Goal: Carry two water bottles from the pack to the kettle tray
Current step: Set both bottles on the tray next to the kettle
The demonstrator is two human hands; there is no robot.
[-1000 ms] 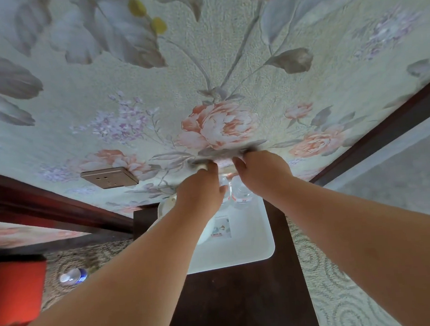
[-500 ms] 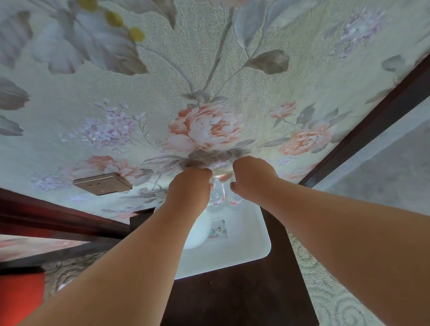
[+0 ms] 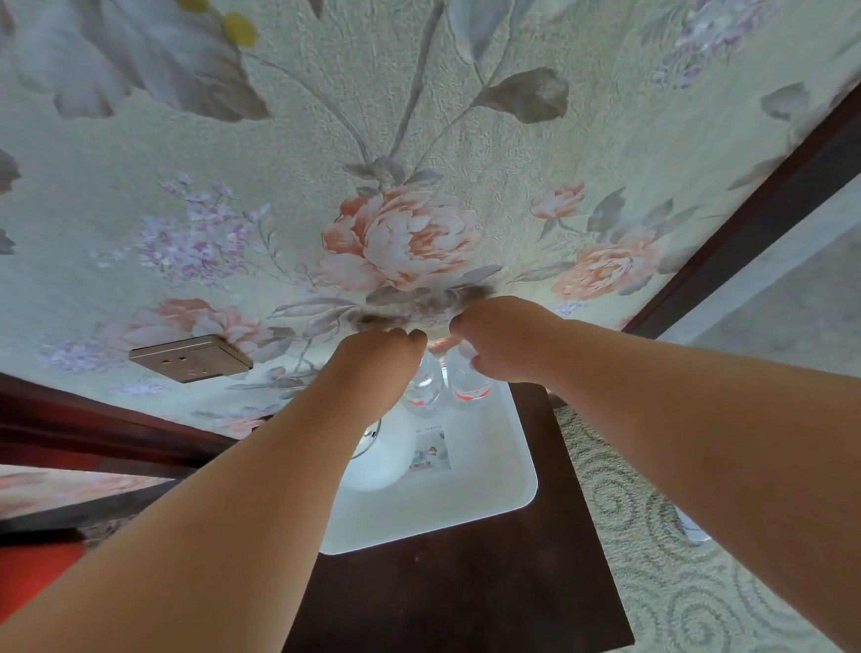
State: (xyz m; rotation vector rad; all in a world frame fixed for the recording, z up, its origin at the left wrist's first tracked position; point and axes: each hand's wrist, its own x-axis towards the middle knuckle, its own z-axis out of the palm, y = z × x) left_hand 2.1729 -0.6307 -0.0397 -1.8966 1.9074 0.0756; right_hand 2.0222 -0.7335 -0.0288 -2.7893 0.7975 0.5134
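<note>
White kettle tray point(image 3: 483, 497) on dark table point(image 3: 464, 581), by the wall. Left hand point(image 3: 375, 366) curled on left bottle point(image 3: 423, 388) top, right hand point(image 3: 501, 341) likewise on right bottle point(image 3: 469, 382); both upright at tray's far end, bases look seated. Release straight up, avoid tipping. Kettle point(image 3: 377, 459) just beside left arm; tray's near half open.

Floral wall, socket, dark table, patterned carpet

A wall socket point(image 3: 190, 359) sits left of the hands on floral wallpaper point(image 3: 400, 236); beneath the forearms lies a dark wooden table point(image 3: 439, 598), with swirl-patterned carpet point(image 3: 656, 540) to their right.
</note>
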